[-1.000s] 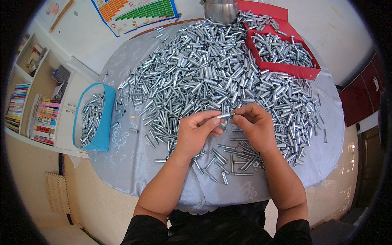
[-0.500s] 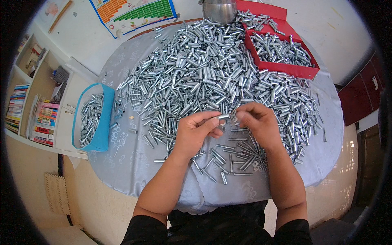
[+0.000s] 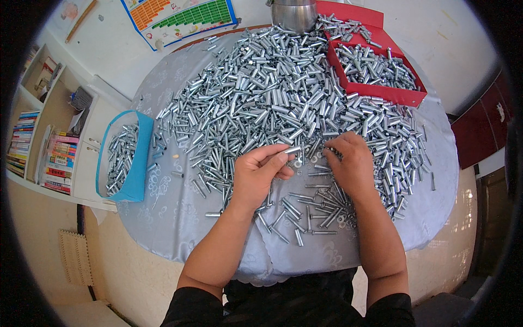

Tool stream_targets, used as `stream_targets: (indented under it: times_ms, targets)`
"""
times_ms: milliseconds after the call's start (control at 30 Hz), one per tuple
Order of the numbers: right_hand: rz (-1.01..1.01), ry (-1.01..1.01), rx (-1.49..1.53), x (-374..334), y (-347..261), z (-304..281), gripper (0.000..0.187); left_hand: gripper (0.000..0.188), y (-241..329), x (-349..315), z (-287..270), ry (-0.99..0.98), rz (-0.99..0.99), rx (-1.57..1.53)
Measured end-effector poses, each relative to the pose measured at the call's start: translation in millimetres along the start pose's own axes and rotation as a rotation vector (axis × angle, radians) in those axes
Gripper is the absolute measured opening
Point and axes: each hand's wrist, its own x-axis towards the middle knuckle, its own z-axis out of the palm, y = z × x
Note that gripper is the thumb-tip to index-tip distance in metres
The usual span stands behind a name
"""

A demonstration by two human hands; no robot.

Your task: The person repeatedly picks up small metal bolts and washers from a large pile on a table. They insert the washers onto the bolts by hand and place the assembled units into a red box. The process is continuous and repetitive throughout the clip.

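Note:
Between the thumb and fingers of my left hand [image 3: 262, 168] is a shiny metal sleeve [image 3: 292, 150], which points toward my other hand. My right hand [image 3: 348, 163] is curled down at the near edge of the heap, fingertips among small parts; whatever they pinch is hidden. Small washers [image 3: 314, 159] lie on the cloth between both hands. Below them, long bolts [image 3: 324, 207] are spread in a loose fan, with more washers and nuts [image 3: 344, 220] beside the right forearm. Beyond my hands rises a large heap of metal sleeves and bolts [image 3: 267, 92].
A blue fabric bin [image 3: 137, 163] holding sleeves stands at the left table edge. At the back right is an open red box [image 3: 381, 94] full of bolts, next to a steel pot [image 3: 294, 15]. A grey patterned tablecloth [image 3: 174, 229] covers the round table. Bookshelves stand on the left.
My right hand has moved away from the sleeve, a little right and up, to the heap. My left hand has shifted slightly left and up, keeping the sleeve, now more tilted.

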Motion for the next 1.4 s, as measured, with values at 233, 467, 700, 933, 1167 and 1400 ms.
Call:
stream_targets:
  times_ms: [233, 467, 700, 933, 1167, 1400]
  targets:
    - [-0.151, -0.102, -0.007, 2, 3, -5, 0.014, 0.024, 1, 0, 0, 0.000, 0.004, -0.003]
    - [-0.101, -0.166, -0.121, 1, -2, -3, 0.015, 0.024, 0, 0, -1, -0.016, -0.001, -0.007]
    - [-0.157, -0.192, -0.089, 2, 4, 0, 0.009, 0.024, -1, -1, 0, -0.019, -0.007, -0.014]
    - [-0.178, -0.167, -0.085, 0, 1, 0, 0.010, 0.025, 0, 0, 1, -0.020, -0.020, -0.009]
    - [0.412, -0.141, 0.625, -1, -18, -4, 0.014, 0.025, 0, 0, 0, -0.024, -0.020, 0.005]
    - [0.470, -0.169, 0.962, -7, -18, 8, 0.016, 0.024, -1, -1, 1, -0.069, 0.001, 0.011]
